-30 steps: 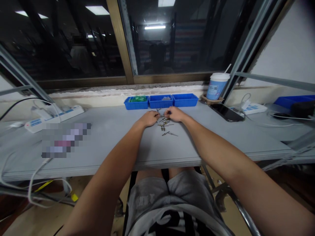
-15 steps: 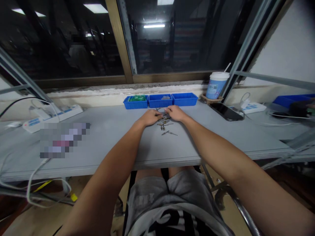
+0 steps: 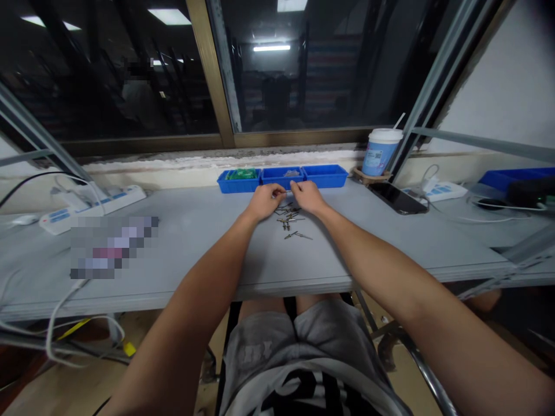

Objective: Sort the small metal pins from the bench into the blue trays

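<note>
My left hand (image 3: 265, 200) is closed in a pinch above the far end of a small pile of metal pins (image 3: 291, 214). My right hand (image 3: 309, 197) pinches too, its fingertips close to the left ones. A thin metal pin (image 3: 288, 191) seems to span the gap between the fingertips; its ends are hidden by my fingers. Nearer to me lie short screw-like pieces (image 3: 287, 226) and two long thin pins (image 3: 298, 234), loose on the grey table (image 3: 208, 242). Just beyond my hands stands the middle blue bin (image 3: 277, 172), with small clear pieces in it.
The left blue bin (image 3: 239, 184) holds green packets; the right blue bin (image 3: 325, 176) stands beside the middle one. At the back right are a lidded cup (image 3: 378, 155) and a phone (image 3: 399, 197). Power strips (image 3: 93, 208) with cables lie at both sides.
Both hands have moved slightly away from me, up off the pile toward the bins. More of the pins beneath them shows now.
</note>
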